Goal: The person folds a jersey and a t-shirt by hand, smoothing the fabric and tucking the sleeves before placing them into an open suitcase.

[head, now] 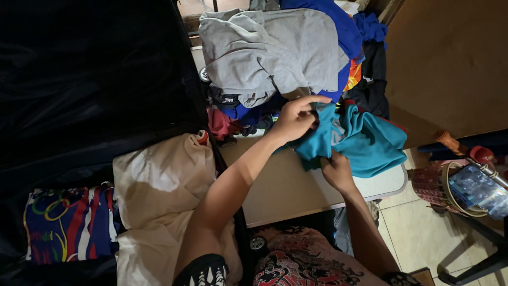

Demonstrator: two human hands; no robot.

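Observation:
A teal garment (365, 140) lies bunched on the pale table (286, 190). My left hand (296, 117) pinches its upper edge, close under a heap of clothes. My right hand (336, 169) grips its lower edge, fingers curled into the cloth. Both arms reach forward from the bottom of the view. The heap behind holds a grey garment (275, 50) on top, a blue garment (344, 26) and a black garment (373, 85).
An open black suitcase (90, 79) fills the left side, with a folded beige cloth (159, 185) and a patterned blue, red and white cloth (69, 222) in it. A brown wall panel (450, 63) stands at right. A woven basket (439, 185) sits on the tiled floor.

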